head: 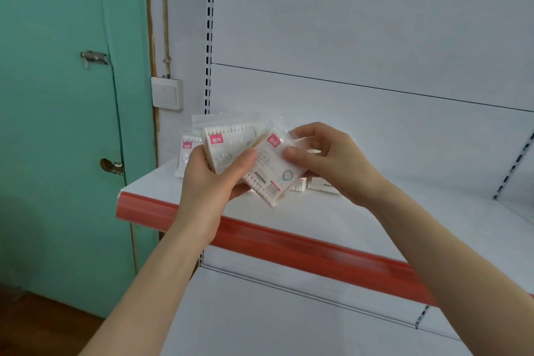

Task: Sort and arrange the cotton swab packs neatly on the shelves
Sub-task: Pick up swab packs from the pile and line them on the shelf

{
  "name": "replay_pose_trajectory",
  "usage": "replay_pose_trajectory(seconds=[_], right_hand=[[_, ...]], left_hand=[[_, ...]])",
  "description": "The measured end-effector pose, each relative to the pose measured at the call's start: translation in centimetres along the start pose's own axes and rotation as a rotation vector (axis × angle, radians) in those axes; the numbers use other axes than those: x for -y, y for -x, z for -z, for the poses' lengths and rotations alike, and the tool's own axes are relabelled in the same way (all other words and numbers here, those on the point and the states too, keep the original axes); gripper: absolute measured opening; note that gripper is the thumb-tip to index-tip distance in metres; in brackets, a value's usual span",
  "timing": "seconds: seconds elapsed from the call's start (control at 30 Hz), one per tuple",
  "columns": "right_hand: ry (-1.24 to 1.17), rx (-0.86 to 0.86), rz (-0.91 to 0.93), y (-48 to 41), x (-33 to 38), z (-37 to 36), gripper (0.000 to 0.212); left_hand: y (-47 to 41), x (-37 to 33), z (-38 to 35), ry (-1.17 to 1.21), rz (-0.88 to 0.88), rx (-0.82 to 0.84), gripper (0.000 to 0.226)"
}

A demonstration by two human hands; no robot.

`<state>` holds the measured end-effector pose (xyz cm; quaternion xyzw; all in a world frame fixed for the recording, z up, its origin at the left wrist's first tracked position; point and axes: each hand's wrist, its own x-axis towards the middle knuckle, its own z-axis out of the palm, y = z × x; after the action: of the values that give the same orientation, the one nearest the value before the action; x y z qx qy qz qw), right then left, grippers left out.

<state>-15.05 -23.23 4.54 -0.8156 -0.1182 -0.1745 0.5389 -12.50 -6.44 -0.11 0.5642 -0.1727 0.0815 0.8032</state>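
Over the white metal shelf with its red edge strip, the left hand grips a stack of clear-wrapped cotton swab packs. The right hand pinches one tilted pack. Loose packs lie half-hidden behind the right hand.

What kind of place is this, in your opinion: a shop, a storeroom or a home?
Probably a small shop, though a storeroom is possible: white display shelving with a slotted upright, a red price strip along the shelf edge, and several identical cotton swab packs.
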Motion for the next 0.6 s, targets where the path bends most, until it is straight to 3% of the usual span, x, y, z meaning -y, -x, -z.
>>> replay_pose_trajectory(seconds=[0.13, 0.27, 0.4, 0.6], right_hand=[[0.220, -0.094, 0.006, -1.2, -0.9, 2.3, 0.016], [0.621, -0.021, 0.018, -2.6, -2.0, 2.7, 0.020], [0.812, -0.035, 0.037, -4.0, -3.2, 0.9, 0.025], [1.030, -0.084, 0.096, -4.3, -4.3, 0.4, 0.034]], left_hand=[[-0.2, 0.3, 1.5, -0.047, -0.020, -0.120, 0.030], [0.1, 0.4, 3.3, -0.052, -0.008, -0.189, 0.021], [0.5, 0.5, 3.8, -0.063, -0.022, -0.184, 0.011], [0.9, 0.7, 4.3, -0.145, -0.012, -0.118, 0.013]])
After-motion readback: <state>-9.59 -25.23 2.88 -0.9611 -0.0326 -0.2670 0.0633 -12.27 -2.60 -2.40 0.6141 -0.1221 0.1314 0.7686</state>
